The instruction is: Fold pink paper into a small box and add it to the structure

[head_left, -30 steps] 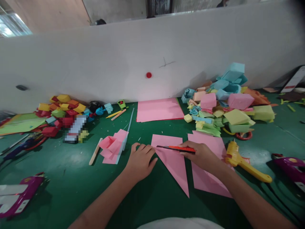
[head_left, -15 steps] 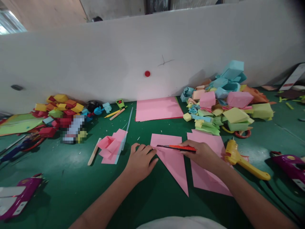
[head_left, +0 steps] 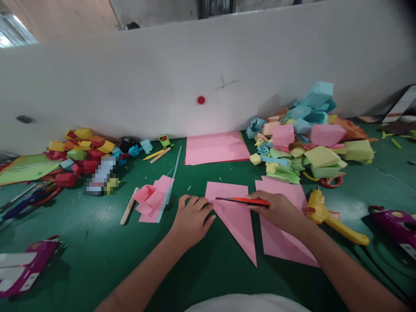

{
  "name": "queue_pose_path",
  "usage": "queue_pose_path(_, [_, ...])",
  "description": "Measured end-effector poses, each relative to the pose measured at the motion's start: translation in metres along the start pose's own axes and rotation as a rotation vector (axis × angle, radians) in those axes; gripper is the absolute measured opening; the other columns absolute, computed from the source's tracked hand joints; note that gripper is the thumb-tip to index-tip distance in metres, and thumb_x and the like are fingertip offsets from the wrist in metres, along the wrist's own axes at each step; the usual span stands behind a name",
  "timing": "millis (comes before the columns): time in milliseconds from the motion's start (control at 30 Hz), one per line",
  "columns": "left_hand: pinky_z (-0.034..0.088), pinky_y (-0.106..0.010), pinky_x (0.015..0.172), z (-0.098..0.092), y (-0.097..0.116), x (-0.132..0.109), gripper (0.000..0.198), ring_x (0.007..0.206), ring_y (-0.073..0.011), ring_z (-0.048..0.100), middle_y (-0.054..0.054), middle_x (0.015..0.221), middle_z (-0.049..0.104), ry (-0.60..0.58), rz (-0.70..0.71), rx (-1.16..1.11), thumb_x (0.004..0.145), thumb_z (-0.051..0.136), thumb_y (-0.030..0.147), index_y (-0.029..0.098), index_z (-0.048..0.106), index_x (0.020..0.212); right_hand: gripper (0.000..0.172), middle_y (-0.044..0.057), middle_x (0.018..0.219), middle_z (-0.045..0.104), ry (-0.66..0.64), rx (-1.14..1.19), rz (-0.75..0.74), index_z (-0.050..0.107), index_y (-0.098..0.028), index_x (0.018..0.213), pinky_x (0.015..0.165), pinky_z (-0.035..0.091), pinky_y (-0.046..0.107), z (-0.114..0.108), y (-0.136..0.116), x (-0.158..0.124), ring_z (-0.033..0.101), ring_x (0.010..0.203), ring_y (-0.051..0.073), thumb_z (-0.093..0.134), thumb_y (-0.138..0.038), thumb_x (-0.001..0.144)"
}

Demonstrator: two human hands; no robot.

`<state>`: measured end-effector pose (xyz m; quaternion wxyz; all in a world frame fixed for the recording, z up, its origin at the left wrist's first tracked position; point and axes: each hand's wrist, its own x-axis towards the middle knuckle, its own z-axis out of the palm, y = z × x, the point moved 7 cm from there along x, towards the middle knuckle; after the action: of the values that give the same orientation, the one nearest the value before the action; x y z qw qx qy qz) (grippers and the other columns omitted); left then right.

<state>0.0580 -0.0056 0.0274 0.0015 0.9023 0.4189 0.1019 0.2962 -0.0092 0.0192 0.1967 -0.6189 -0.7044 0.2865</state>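
Note:
A red utility knife (head_left: 250,201) is gripped in my right hand (head_left: 273,208), its dark blade pointing left across a folded pink sheet of paper (head_left: 238,221). The sheet tapers to a point towards me. My left hand (head_left: 193,221) rests palm down at the sheet's left edge, fingers apart, with the fingertips touching the paper near the blade's tip. Partly under my right hand and forearm lie more pink sheets (head_left: 279,242). To the left of my left hand sits a folded pink paper piece (head_left: 151,201) beside a translucent strip (head_left: 175,169).
A yellow glue gun (head_left: 334,221) with a cord lies at right. Piles of folded paper shapes stand at right (head_left: 321,134) and left (head_left: 84,147). A pink paper stack (head_left: 216,148) lies by the white board (head_left: 146,86). A wooden stick (head_left: 128,208) and purple devices (head_left: 30,268) flank the workspace.
My right hand and the knife have shifted very slightly to the right along the pink sheet. My left hand stays in place.

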Motion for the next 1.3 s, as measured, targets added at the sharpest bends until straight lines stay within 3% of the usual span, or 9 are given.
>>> queue_pose_path(700, [0.032,-0.053,0.1,-0.002,0.001,0.001,0.021,0.105,-0.0259,0.061,-0.005,0.114,0.07,0.009,-0.003,0.002,0.098,0.056,0.03,0.025,0.07,0.114,0.023,0.001,0.092,0.077,0.011,-0.021,0.008,0.073,-0.032,0.106,0.063,0.05,0.031,-0.008,-0.001,-0.001,0.07,0.078,0.023,0.059,-0.039,0.089])
queue_pose_path(1300, [0.032,-0.054,0.101,-0.007,0.004,0.006,0.021,0.111,-0.0277,0.06,-0.006,0.11,0.071,0.001,0.019,0.028,0.098,0.055,0.027,0.024,0.072,0.111,0.021,-0.001,0.098,0.077,0.029,-0.002,-0.034,0.073,-0.034,0.106,0.069,0.052,0.032,-0.01,0.004,-0.003,0.07,0.081,0.022,0.06,-0.04,0.091])
